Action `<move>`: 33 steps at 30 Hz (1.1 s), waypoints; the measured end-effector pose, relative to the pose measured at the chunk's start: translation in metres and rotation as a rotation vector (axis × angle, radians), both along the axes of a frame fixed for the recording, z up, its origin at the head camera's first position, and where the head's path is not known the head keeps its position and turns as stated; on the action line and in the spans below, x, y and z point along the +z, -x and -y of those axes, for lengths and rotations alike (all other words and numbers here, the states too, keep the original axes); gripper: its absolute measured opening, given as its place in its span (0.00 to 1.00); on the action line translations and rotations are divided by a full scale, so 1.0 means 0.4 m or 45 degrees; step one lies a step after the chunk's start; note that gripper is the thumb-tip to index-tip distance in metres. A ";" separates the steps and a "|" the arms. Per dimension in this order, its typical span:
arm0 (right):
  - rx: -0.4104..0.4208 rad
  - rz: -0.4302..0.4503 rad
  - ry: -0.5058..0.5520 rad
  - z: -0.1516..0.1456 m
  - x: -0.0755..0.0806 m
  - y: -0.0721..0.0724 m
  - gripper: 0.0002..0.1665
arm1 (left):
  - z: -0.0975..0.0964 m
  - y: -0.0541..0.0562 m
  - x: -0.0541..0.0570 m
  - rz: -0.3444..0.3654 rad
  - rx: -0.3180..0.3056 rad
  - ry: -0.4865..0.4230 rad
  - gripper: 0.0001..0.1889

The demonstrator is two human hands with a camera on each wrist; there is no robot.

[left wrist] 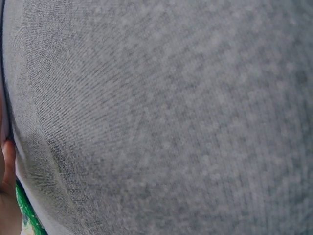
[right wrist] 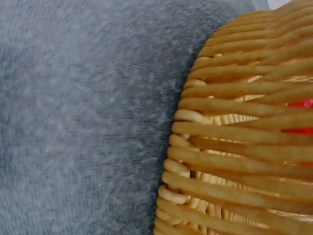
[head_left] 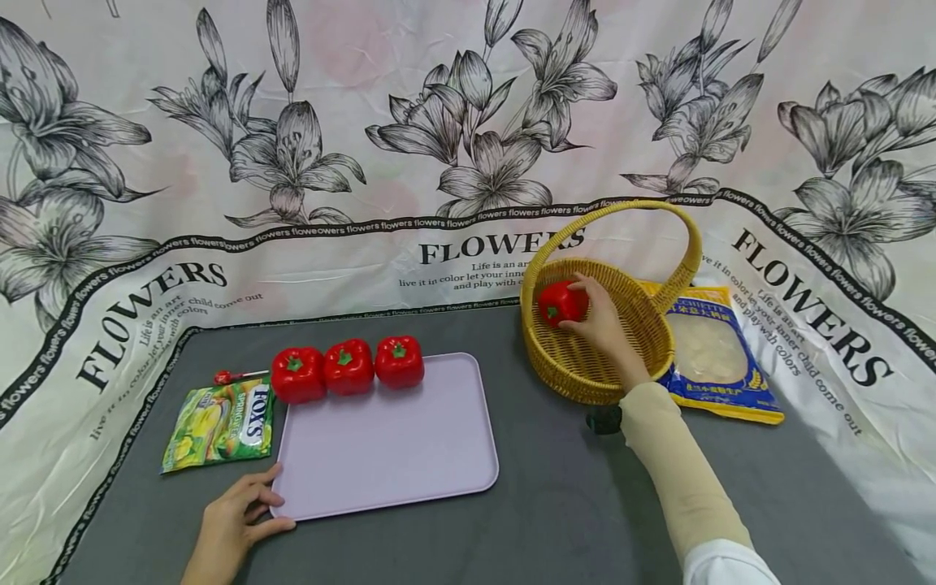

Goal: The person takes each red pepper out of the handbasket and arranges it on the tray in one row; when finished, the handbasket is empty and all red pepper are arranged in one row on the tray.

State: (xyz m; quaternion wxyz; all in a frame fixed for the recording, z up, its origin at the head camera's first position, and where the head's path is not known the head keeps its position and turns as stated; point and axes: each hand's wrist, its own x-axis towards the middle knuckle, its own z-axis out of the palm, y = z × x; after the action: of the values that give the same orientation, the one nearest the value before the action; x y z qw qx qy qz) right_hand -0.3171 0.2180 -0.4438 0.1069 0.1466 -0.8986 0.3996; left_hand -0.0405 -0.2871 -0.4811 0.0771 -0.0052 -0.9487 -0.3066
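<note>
My right hand (head_left: pixel 601 321) reaches into a yellow wicker basket (head_left: pixel 585 388) and grips a red bell pepper (head_left: pixel 559 304) with a green stem. In the right wrist view the basket's woven side (right wrist: pixel 234 142) fills the right half, and red shows through its gaps; the hand itself is out of sight there. My left hand (head_left: pixel 232 520) holds the near left corner of a lilac tray (head_left: pixel 387 455), thumb on the front edge and fingers at the left edge. Three more red bell peppers (head_left: pixel 348 367) sit in a row along the tray's far edge. The left wrist view shows mostly grey cloth, with some fingers (left wrist: pixel 9 164) at its left edge.
A green and yellow FOX'S packet (head_left: pixel 219 424) lies left of the tray, with a red-headed stick (head_left: pixel 227 377) behind it. Right of the basket lies a blue and yellow pasta bag (head_left: pixel 720 353). The basket's tall handle (head_left: pixel 614 210) arches over it. A flower-printed cloth hangs behind.
</note>
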 end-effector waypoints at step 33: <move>0.164 0.327 0.162 0.028 0.016 -0.038 0.44 | -0.001 -0.001 0.000 0.001 0.022 -0.021 0.18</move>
State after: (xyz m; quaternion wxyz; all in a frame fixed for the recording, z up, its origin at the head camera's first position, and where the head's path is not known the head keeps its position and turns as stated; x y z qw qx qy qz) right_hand -0.3020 0.2069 -0.4375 -0.0257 0.1444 -0.8664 0.4772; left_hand -0.0400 -0.2869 -0.4811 0.0795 0.0038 -0.9462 -0.3137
